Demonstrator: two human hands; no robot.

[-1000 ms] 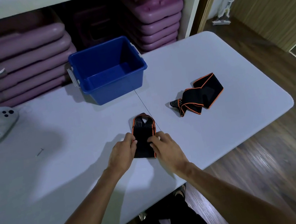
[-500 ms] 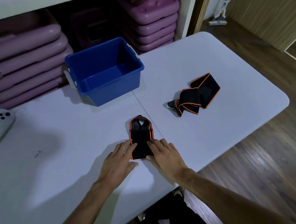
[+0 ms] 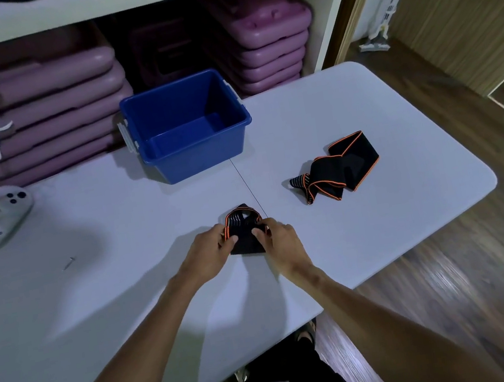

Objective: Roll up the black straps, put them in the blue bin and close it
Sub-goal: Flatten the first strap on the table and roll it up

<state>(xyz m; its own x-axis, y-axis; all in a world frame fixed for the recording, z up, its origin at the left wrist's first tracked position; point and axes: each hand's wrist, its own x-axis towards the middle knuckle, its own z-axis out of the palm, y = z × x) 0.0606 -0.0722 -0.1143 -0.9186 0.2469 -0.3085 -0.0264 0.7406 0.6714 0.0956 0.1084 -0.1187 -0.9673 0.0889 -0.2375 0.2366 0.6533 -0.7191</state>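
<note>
your left hand (image 3: 209,253) and right hand (image 3: 280,241) pinch the half-rolled black strap with orange edging (image 3: 243,230) on the white worktop (image 3: 125,277). the open blue plastic bin (image 3: 188,128) sits farther back, and a second, loose black-and-orange strap (image 3: 338,168) lies to the right.

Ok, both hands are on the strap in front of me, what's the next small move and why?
Probably keep rolling it forward toward its free end. The left hand and right hand pinch the near strap from both sides, and a short grey-striped end is not yet wound in. The blue bin sits open and empty, and the second strap lies loosely folded to the right.
</note>
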